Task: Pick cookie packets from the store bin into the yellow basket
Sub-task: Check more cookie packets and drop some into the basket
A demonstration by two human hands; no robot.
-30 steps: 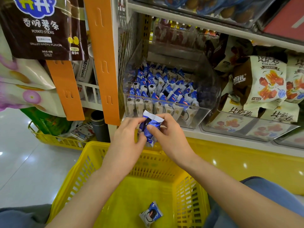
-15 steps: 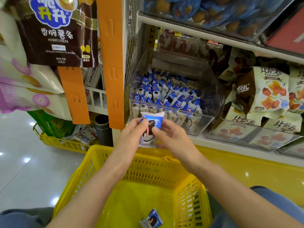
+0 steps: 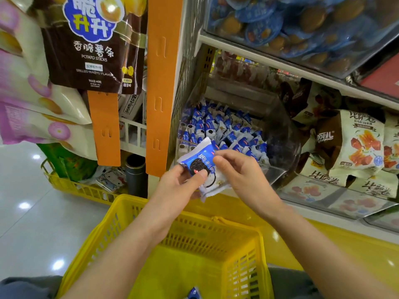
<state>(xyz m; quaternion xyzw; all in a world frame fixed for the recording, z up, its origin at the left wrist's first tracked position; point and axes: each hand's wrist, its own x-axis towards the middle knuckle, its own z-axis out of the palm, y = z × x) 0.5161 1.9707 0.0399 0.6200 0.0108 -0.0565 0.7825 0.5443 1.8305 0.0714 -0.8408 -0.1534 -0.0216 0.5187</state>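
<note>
A blue and white cookie packet [image 3: 199, 162] is held flat, face up, between both hands, above the far rim of the yellow basket [image 3: 155, 216]. My left hand [image 3: 179, 182] pinches its lower left edge with thumb on top. My right hand [image 3: 241, 171] pinches its right edge. Behind them the clear store bin [image 3: 278, 126] on the shelf holds several more blue packets [image 3: 218, 128]. Another packet [image 3: 194, 294] lies on the basket floor at the bottom edge of the view.
An orange shelf post [image 3: 160, 87] stands left of the bin. Hanging potato-stick bags [image 3: 92, 44] fill the upper left. A second yellow basket [image 3: 71, 184] sits on the floor at left. Snack bags [image 3: 356, 147] crowd the shelf to the right.
The packet has been turned from edge-on to face up and raised a little toward the bin. The view has shifted downward and closer, so the packet in the basket sits lower in frame.
</note>
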